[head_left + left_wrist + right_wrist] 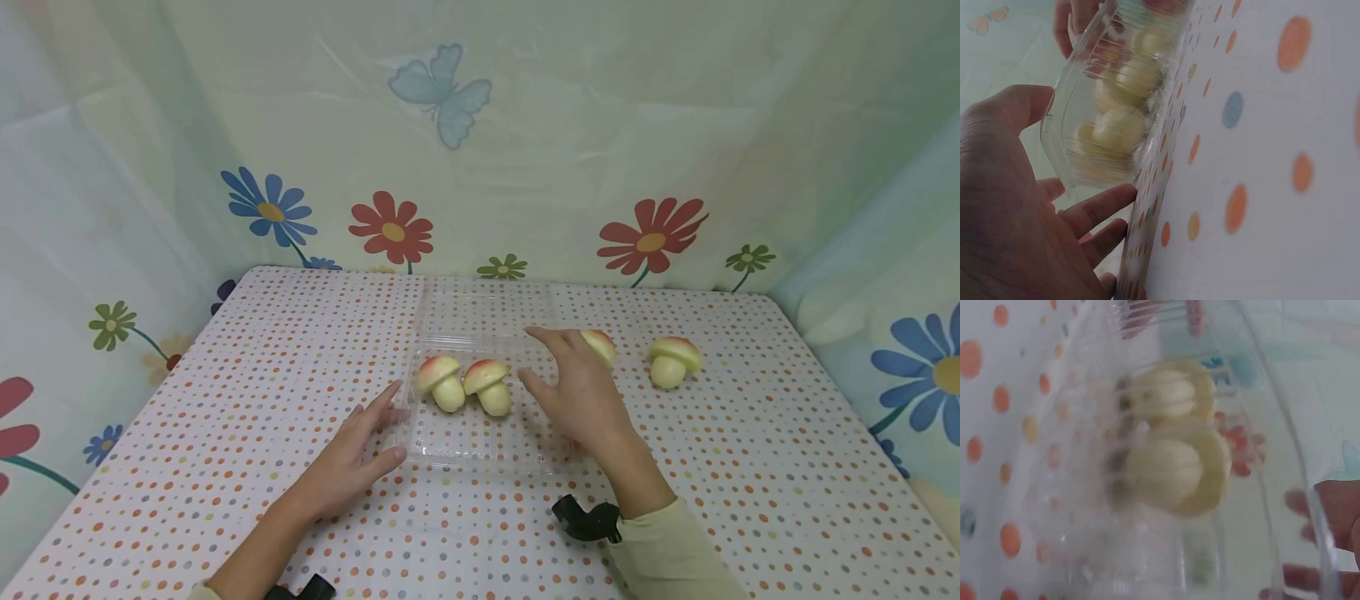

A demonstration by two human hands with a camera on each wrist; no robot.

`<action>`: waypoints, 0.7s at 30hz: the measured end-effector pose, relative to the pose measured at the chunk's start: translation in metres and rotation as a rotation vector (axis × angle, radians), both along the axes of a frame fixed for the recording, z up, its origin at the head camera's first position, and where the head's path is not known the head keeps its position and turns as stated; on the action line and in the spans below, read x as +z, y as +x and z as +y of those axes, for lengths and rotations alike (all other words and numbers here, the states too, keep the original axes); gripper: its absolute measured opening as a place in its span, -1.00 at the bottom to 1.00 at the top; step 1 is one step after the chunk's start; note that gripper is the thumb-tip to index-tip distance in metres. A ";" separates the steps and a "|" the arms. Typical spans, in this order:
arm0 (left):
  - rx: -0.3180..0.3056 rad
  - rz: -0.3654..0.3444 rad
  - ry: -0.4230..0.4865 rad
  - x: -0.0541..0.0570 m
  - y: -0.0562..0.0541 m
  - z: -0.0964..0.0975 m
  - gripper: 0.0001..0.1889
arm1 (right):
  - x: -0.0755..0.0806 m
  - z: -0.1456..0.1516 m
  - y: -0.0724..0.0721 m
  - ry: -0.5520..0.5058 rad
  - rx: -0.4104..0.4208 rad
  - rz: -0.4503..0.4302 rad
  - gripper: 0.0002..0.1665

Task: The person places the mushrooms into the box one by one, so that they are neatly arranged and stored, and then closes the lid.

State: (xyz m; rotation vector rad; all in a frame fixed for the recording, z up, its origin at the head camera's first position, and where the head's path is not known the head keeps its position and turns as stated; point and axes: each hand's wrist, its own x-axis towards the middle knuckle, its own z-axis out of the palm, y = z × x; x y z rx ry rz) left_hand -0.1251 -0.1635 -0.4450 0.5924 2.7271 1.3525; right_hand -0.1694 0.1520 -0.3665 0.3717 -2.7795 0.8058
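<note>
Pale sleeve (675, 550) seen nearside of clear container (480, 443), itself flanked by left hand (348, 462), right hand (583, 396), fingers (384, 401) apart, perhaps for steadying; two mushrooms (448, 393) placed inside, two others (667, 372) rightward.

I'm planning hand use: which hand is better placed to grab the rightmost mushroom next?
Probably the right hand: it is nearer the rightmost mushroom, whereas the left hand is at the left side of the clear container.

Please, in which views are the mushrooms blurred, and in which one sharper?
Head view: the two mushrooms in the clear plastic container look fairly sharp; left wrist view: they are blurred and dim behind its ribbed wall; right wrist view: also blurred, with small bright glints on the plastic.
</note>
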 end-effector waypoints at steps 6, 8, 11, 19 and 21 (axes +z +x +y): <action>-0.005 0.017 -0.005 0.002 -0.002 0.000 -0.17 | -0.002 0.011 -0.001 0.013 0.052 0.111 -0.38; 0.000 0.015 -0.005 0.002 -0.002 0.000 -0.17 | -0.004 0.012 -0.002 0.016 0.071 0.130 -0.39; 0.010 0.001 -0.010 0.003 -0.001 -0.002 -0.16 | -0.006 0.014 -0.001 0.025 0.092 0.135 -0.39; 0.017 -0.037 -0.009 0.003 0.001 -0.001 -0.14 | -0.011 0.030 0.008 0.067 0.077 0.175 -0.39; 0.014 -0.031 -0.011 0.003 0.001 0.000 -0.14 | -0.012 0.035 0.010 0.068 0.080 0.178 -0.40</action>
